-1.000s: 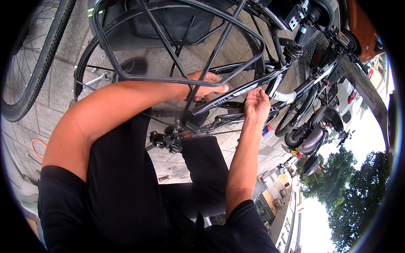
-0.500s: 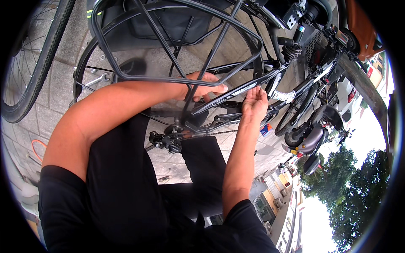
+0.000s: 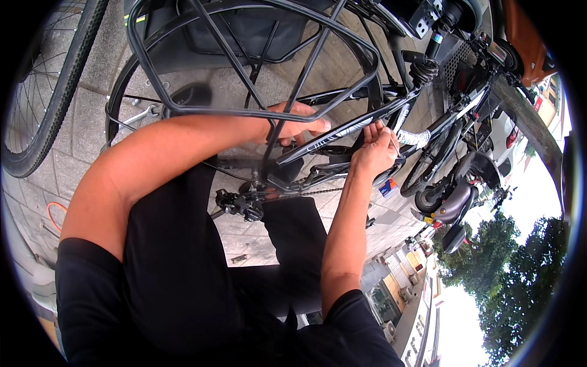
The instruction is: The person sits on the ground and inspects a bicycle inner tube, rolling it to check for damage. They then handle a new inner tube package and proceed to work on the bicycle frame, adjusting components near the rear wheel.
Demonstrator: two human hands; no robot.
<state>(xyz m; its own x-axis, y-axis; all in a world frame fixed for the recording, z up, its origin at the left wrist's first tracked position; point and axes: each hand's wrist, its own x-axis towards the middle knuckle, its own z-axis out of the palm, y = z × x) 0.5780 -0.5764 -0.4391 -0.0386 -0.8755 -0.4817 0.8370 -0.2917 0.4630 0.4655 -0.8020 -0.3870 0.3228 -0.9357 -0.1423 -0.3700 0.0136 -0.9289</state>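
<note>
My left hand (image 3: 295,122) reaches beneath the bars of a black bicycle rack (image 3: 238,113), its fingers curled near the white-patterned frame tube (image 3: 339,136); what they hold is hidden. At the tube's upper right end, my right hand (image 3: 376,150) is closed on a thin metal tool (image 3: 395,142). Below, the rear derailleur (image 3: 241,208) and chain (image 3: 312,192) hang beside my dark-clad legs. A silver wrench (image 3: 140,116) lies on the paving left of my left forearm.
A loose-looking tyred wheel (image 3: 67,98) stands at far left. An orange cable loop (image 3: 56,214) and a blue-orange packet (image 3: 388,187) are on the paving. Further bicycles (image 3: 440,147), a scooter (image 3: 455,205) and a tree trunk (image 3: 532,128) occupy the right.
My right hand has turned and its fingers have closed, with a thin metal tool now showing in them. My left hand has stayed in about the same place.
</note>
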